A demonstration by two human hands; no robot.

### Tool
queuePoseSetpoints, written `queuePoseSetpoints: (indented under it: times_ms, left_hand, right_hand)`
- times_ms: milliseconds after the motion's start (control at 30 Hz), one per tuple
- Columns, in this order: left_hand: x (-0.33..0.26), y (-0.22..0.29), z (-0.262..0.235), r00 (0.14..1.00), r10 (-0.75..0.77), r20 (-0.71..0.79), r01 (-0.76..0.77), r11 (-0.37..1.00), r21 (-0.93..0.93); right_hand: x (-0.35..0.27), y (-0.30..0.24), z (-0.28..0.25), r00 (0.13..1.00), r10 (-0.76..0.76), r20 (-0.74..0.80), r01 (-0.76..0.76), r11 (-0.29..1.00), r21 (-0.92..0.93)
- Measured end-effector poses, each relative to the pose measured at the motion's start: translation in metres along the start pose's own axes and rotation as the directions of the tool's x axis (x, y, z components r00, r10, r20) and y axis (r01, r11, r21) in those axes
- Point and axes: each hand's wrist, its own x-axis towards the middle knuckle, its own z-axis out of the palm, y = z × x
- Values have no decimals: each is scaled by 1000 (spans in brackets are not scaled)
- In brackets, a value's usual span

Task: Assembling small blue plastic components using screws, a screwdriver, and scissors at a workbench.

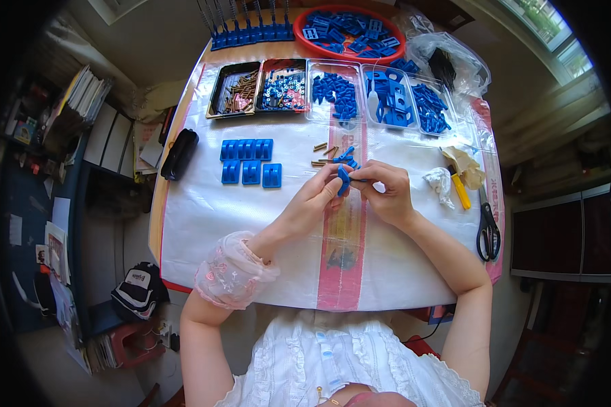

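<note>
Over the middle of the table, my left hand (323, 188) holds a blue plastic piece (343, 182) between thumb and fingers. My right hand (390, 192) is closed in a pinch against the same piece, at what looks like a small blue part (358, 179) mostly hidden by the fingertips. Just beyond my hands lie small blue plastic parts (347, 157) and several brass-coloured pins (324, 162). To the left, several square blue plastic pieces with raised ridges (251, 172) sit in two rows.
Trays of brass pins (241, 93), small metal bits (283, 88) and blue parts (334, 93) line the far side. Behind them stands a red basin (299, 35). At right are a yellow-handled tool (461, 192) and black scissors (488, 234); at left, a black case (180, 154).
</note>
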Motion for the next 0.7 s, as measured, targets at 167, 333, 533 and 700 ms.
queuePoseSetpoints:
  times_ms: [167, 333, 533, 700]
  left_hand:
    - [2, 10, 2, 998, 10, -63, -13, 999, -49]
    - [0, 10, 1, 998, 21, -56, -14, 993, 120]
    - [-1, 9, 2, 1000, -3, -18, 5, 987, 161]
    - [-2, 6, 0, 1000, -19, -4, 19, 994, 109]
  right_hand:
    - [2, -2, 7, 998, 45, -51, -42, 997, 59]
    - [6, -2, 4, 999, -2, -45, 0, 1000, -31]
    - [-2, 7, 2, 997, -70, -22, 69, 996, -56]
    - [-3, 9, 4, 997, -75, -16, 74, 994, -76]
